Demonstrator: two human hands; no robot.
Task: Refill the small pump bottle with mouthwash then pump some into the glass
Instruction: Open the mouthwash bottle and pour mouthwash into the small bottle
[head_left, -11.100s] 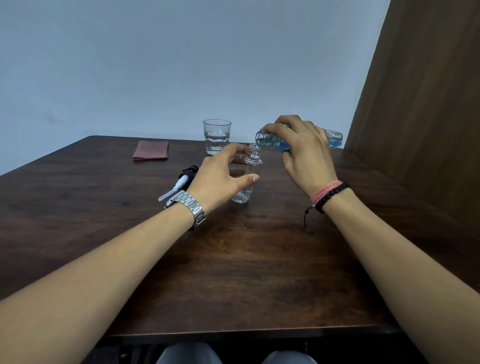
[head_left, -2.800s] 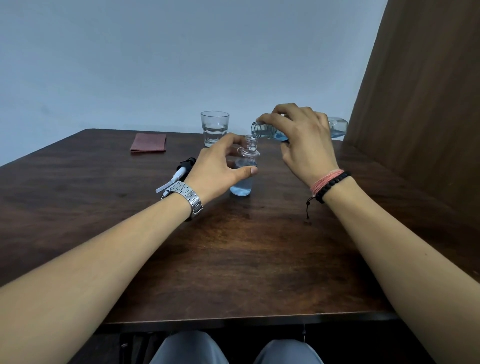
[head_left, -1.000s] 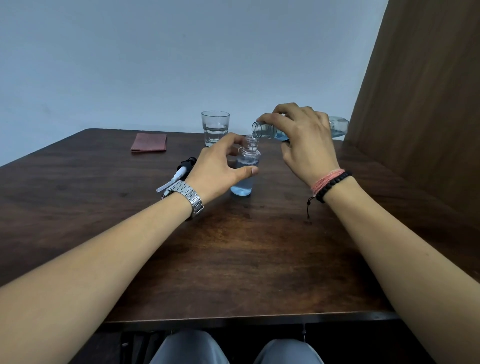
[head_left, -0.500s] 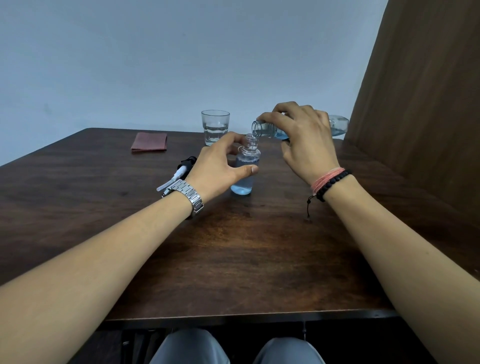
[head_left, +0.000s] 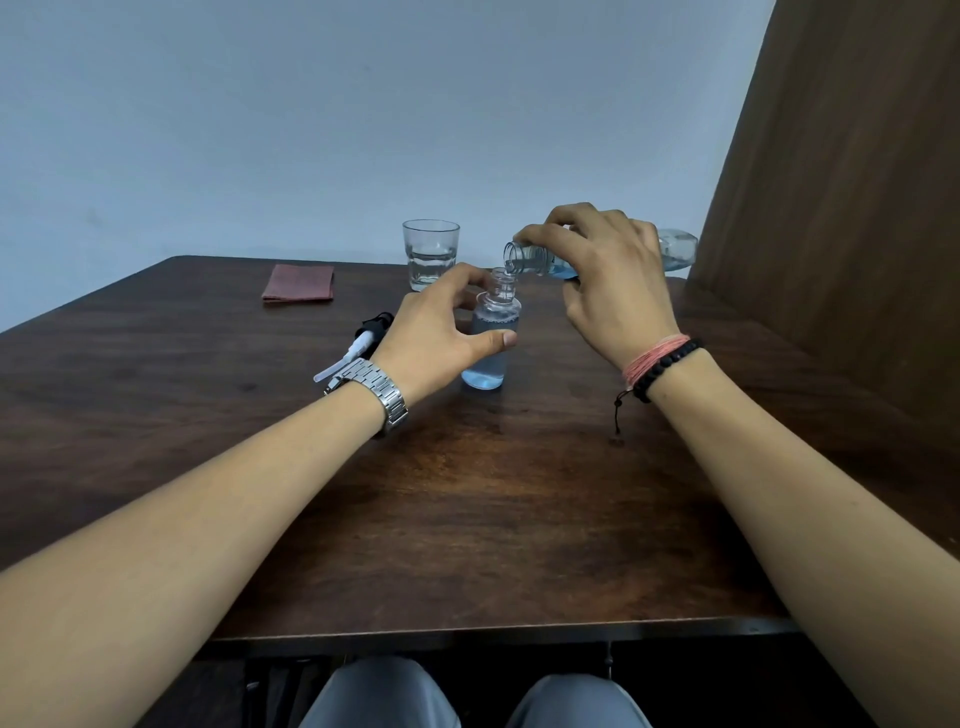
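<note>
Small pump bottle (head_left: 491, 338): upright on the table (head_left: 467, 519), part-filled with blue liquid, neck open; steadied by the left hand (head_left: 436, 332), whose fingers are curled round its body. Mouthwash bottle (head_left: 540, 260): gripped by the right hand (head_left: 608, 280), long axis near horizontal, mouth just above and right of the open neck. That alignment is judged decisive for the pour. Pump head (head_left: 358, 345): lying left of the left-hand fingers. Glass (head_left: 431, 254): beyond the fingers, upright.
</note>
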